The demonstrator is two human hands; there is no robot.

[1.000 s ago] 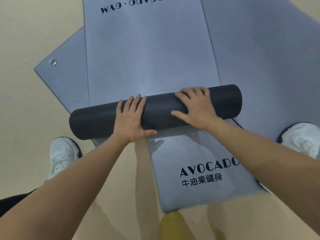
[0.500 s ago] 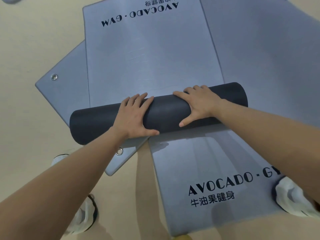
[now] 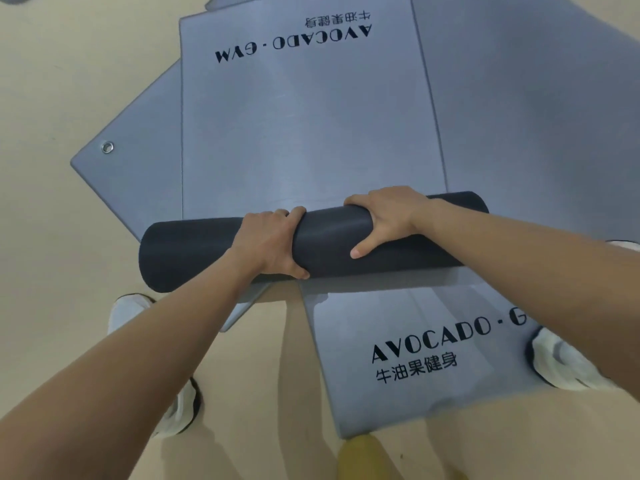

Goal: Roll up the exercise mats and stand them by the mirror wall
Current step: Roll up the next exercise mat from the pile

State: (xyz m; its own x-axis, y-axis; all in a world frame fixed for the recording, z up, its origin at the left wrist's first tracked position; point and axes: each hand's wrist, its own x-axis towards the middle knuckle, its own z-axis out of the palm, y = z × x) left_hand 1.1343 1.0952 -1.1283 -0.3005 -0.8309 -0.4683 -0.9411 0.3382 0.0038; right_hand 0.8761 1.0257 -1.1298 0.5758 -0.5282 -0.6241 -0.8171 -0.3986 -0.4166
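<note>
A: Head view: how does the rolled mat (image 3: 332, 235) lie?
B: I see it crosswise on the flat mats (image 3: 304, 133), right end farther. My left hand (image 3: 268, 242) and right hand (image 3: 388, 216) grip it, fingers curled over.

A second ago the left grip (image 3: 270, 244) and right grip (image 3: 388, 216) lay flat on top of the rolled mat (image 3: 332, 237), fingers straight. Now both curl round it, fingers hooked over the side away from the near lettering (image 3: 429, 341) and thumbs on the side facing it. The roll has travelled further from that lettering, baring a wider grey band between the two (the "· G" after the word now shows too). The right shoe (image 3: 561, 365), formerly up beside the roll's end, now sits just right of the lettering. The left shoe (image 3: 180, 410) has dropped back, lying well left of the lettering under the forearm.
</note>
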